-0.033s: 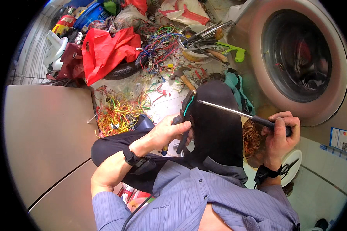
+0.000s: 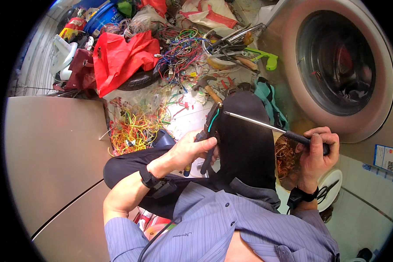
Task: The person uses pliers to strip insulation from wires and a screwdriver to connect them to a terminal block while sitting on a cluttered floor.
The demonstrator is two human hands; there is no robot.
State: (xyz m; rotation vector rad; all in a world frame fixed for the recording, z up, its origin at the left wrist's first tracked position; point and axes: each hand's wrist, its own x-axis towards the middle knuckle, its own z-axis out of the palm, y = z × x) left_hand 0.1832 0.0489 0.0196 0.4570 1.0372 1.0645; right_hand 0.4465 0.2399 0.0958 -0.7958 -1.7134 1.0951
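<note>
A screwdriver (image 2: 266,125) is held tight by its black handle in the right hand (image 2: 317,153), down and to the left of the washing machine's (image 2: 336,63) round door. Its silver rod is pointed away from the washing machine, and its tip is near the top of a green wire (image 2: 213,120). A dark tool (image 2: 206,163) with black handles is gripped by the left hand (image 2: 192,149), farther left of the washing machine than the right hand. The green wire is seen along this tool, but whether it is pinched there cannot be told. The 2 hands are well apart. A hammer (image 2: 213,93) can be seen left of the washing machine, and a heap of yellow and red wires (image 2: 137,131) is spread farther left of it. Copper-coloured strands (image 2: 284,158) are piled just below the washing machine's left side.
</note>
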